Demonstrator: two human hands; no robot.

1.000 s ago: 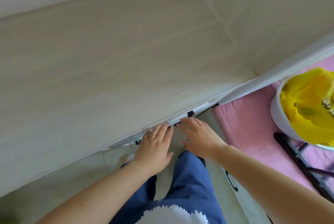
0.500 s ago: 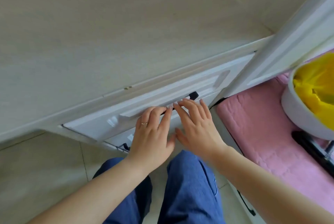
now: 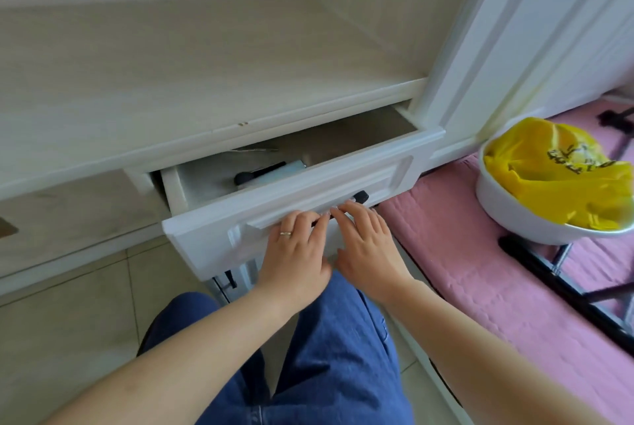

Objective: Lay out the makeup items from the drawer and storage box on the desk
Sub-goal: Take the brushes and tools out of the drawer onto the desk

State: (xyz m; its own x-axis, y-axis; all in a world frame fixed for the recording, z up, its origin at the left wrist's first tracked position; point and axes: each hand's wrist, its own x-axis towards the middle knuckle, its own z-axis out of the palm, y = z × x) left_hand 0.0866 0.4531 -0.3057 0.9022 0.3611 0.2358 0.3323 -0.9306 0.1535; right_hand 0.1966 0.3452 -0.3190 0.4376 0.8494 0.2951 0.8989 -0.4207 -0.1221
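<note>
The white drawer (image 3: 387, 169) under the pale desk top (image 3: 171, 81) stands partly pulled out. My left hand (image 3: 295, 253), which wears a ring, and my right hand (image 3: 367, 246) lie side by side on the drawer front, with their fingers curled over the dark handle (image 3: 361, 197). Inside the drawer I see a black-tipped item on a pale box (image 3: 267, 170) and a thin metal piece (image 3: 255, 149) behind it. The rest of the drawer's inside is hidden under the desk top.
A white basin with a yellow bag (image 3: 549, 184) stands on a black stand at the right, over a pink quilted mat (image 3: 463, 270). A white post (image 3: 480, 47) bounds the desk's right side. My legs in blue jeans are below the drawer.
The drawer has slid out towards me with both hands on its handle, and its inside now shows. The view has tilted up and takes in the whole desk top.
</note>
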